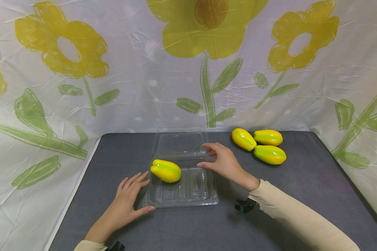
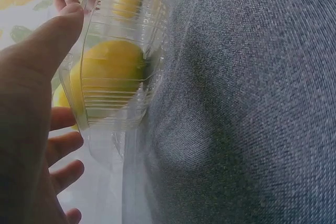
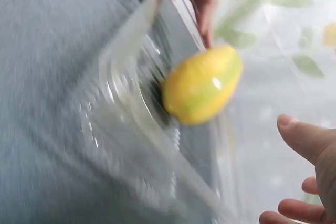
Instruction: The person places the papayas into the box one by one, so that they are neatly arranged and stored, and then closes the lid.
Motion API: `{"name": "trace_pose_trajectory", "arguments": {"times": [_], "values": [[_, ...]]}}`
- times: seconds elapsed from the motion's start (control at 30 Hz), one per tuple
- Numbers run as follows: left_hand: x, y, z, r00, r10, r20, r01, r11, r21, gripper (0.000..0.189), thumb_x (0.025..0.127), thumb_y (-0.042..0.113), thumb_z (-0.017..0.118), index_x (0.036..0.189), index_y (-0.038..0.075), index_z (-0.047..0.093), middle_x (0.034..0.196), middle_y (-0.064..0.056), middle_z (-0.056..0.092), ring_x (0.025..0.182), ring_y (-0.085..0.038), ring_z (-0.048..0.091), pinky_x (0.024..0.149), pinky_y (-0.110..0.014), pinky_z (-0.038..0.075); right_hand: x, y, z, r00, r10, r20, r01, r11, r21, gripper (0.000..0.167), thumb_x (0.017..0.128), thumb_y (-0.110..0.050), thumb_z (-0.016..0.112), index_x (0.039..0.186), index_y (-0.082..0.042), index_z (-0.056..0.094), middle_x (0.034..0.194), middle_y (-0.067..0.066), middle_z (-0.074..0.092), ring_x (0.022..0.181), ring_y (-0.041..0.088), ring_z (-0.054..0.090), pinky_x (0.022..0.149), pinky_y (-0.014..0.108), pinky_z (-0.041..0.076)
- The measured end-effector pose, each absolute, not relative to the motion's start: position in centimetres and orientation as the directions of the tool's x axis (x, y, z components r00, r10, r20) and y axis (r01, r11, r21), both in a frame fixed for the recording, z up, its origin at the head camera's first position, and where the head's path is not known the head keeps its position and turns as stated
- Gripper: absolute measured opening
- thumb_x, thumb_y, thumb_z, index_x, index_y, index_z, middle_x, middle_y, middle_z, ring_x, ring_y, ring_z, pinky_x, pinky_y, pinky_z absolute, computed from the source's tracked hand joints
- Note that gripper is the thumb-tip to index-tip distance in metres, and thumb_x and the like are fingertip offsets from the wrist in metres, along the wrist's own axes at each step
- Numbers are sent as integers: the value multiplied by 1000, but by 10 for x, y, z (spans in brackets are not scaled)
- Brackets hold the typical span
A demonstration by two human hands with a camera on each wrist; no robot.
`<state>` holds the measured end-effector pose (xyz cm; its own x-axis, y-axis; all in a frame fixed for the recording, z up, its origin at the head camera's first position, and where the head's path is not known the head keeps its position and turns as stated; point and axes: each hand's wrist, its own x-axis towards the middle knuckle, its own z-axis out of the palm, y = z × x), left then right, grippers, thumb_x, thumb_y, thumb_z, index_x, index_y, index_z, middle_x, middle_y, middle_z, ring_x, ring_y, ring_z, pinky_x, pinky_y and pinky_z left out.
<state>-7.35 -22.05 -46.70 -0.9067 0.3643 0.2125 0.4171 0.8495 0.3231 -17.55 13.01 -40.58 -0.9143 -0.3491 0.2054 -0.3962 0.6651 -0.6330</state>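
Observation:
A yellow-green papaya [image 1: 165, 171] lies in the left part of a clear plastic clamshell box [image 1: 191, 201], whose lid [image 1: 179, 143] is folded back flat behind the base. My left hand [image 1: 125, 202] is at the box's left side, fingers spread, with thumb and fingertips at or close to the rim. Over the box's right edge hovers my right hand [image 1: 227, 163], thumb and fingers apart and nothing between them. In the right wrist view the papaya [image 3: 202, 85] is blurred and apart from the right hand [image 3: 315, 177].
Three more papayas lie together at the back right of the dark grey table [image 1: 301, 195]: one on the left [image 1: 244, 139], one behind [image 1: 268, 137] and one in front [image 1: 270, 154]. A flower-printed cloth [image 1: 138, 87] hangs behind and around the table.

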Motion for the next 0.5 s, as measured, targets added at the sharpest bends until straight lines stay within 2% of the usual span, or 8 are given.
{"name": "trace_pose_trajectory", "arguments": {"times": [0.13,0.33,0.5], "values": [[-73,-221,-466,-905,364,220,419,849,323,85,75,57,79,139,10,52,158,-8,38,144,-36,33,111,-68,21,-180,153,-398,-927,-318,199,-372,706,-602,72,76,-41,84,136,-12,58,121,14,67,103,29,68,89,45,57],[-72,-221,-466,-900,372,227,430,844,321,85,75,57,79,139,9,52,158,-9,38,144,-36,34,111,-68,21,-187,188,-393,-953,-274,126,-294,750,-592,72,77,-40,84,137,-10,56,126,15,65,108,33,67,93,49,55],[-71,-222,-466,-899,376,224,433,840,328,85,75,58,78,140,9,51,159,-8,37,144,-35,33,111,-67,20,-191,223,-395,-958,-253,138,-286,773,-566,74,77,-40,84,136,-6,56,129,18,63,110,36,66,94,52,54]]}}
